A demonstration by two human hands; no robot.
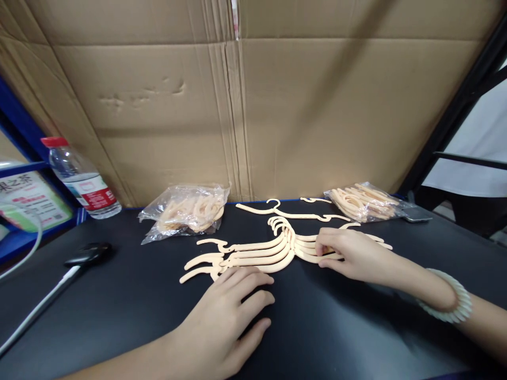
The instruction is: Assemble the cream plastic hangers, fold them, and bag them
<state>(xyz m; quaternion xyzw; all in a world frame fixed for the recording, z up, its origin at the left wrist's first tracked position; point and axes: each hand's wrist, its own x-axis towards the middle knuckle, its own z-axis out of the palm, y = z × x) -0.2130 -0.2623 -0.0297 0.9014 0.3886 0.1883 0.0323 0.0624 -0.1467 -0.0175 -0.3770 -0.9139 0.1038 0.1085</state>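
Observation:
Several cream plastic clothes hangers (259,255) lie in an overlapping row on the black table, their hooks bunched at the middle. My left hand (235,311) is open, palm down, fingers apart, with its fingertips at the left end of the front hanger and partly covering it. Over the right arms of the row, my right hand (352,250) has thumb and fingers curled closed around a hanger arm. Its fingers hide part of that grip. Behind the row lies a separate hanger (295,215), with a loose cream hanger piece (316,200) at the table's back edge.
At the back left is a clear plastic bag (190,208) of cream hanger parts; a similar bag (362,200) lies back right. A water bottle (85,179) stands far left, near a black adapter (89,254) with a white cable (37,311). Cardboard (317,105) walls the back.

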